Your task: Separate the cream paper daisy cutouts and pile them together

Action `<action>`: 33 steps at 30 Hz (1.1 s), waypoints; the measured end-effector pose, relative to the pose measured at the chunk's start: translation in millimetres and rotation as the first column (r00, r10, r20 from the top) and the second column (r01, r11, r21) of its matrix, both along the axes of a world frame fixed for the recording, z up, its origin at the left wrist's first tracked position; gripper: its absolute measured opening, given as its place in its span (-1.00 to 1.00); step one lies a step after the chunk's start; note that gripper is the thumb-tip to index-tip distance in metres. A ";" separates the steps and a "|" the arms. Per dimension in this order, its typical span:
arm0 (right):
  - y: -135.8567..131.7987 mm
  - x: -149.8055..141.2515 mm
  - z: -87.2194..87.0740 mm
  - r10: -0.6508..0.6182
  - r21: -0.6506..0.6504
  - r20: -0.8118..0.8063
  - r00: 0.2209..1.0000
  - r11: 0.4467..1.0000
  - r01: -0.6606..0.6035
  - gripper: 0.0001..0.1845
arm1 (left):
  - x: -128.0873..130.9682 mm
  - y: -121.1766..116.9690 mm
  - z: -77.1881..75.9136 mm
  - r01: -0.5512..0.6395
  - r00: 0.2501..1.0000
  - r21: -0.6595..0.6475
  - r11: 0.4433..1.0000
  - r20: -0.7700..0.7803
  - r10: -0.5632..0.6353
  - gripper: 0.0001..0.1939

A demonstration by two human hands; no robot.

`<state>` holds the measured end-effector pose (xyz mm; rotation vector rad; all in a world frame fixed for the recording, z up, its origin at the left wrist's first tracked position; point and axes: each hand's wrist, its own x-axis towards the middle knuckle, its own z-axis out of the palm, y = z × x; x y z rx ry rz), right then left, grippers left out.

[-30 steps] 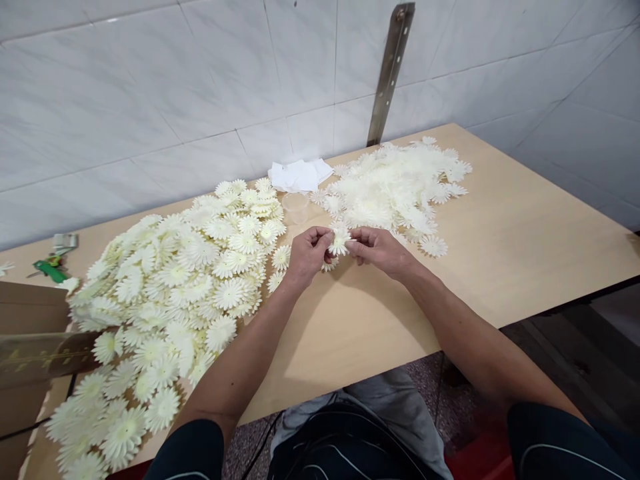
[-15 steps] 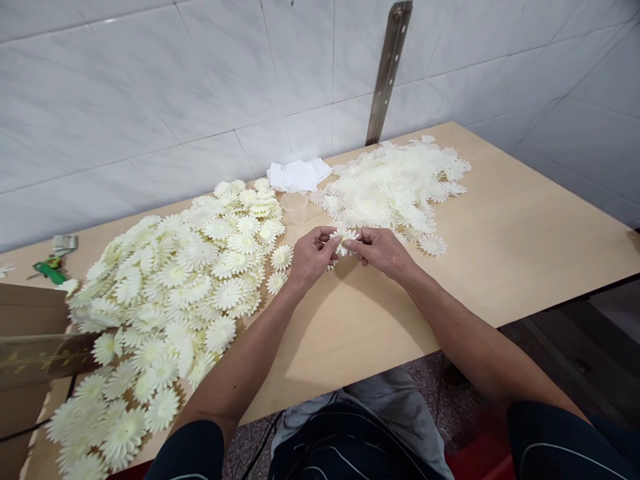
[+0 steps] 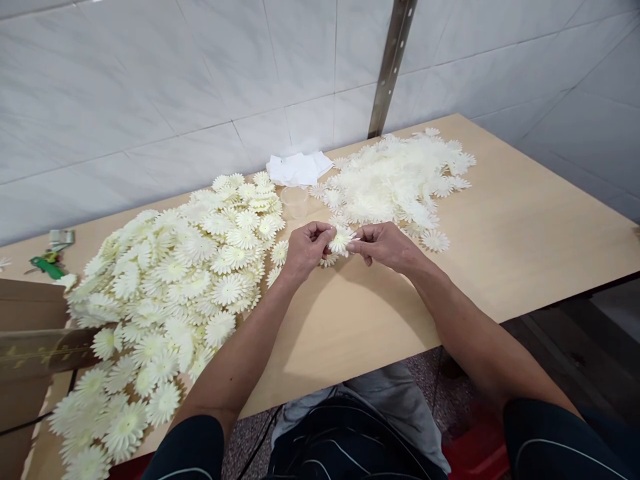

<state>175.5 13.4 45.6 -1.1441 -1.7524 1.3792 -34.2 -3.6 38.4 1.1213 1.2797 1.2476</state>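
No text is legible: yellowish marks (image 3: 50, 354) on the brown strip (image 3: 37, 373), between eight and nine o'clock, cannot be read.

From my end I am counting two hands, a left hand (image 3: 309, 252) and a right hand (image 3: 384, 247), with one cream flower (image 3: 341, 241) showing between them. One lower flower (image 3: 329, 261) is partly showing beneath. I am seeing two heaps, a larger heap (image 3: 185, 267) and a smaller heap (image 3: 385, 177); their flowers are overlapping too much for me to number. I am also tallying one clear cup (image 3: 295, 201), one green-handled tool (image 3: 49, 267), one metal upright (image 3: 391, 70), one cardboard box (image 3: 30, 303), one tabletop (image 3: 525, 227) and white sheets (image 3: 299, 169) whose number I am not making out.
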 end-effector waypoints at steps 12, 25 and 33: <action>2.4 7.2 11.2 0.015 -0.097 -0.127 0.992 0.995 -0.027 -0.38 | -21.3 9.9 6.7 -0.071 0.987 0.017 0.997 0.148 0.068 -0.63; 8.2 1.7 -2.7 -0.084 -0.091 -0.165 0.983 0.993 0.069 -0.25 | -17.2 4.6 11.7 -0.017 0.979 -0.153 0.988 0.200 0.048 -0.50; 6.9 -1.3 -5.5 -0.246 -0.035 -0.148 0.958 0.969 0.244 -0.13 | -16.2 5.5 12.2 -0.048 0.983 -0.161 0.986 0.168 0.076 -0.57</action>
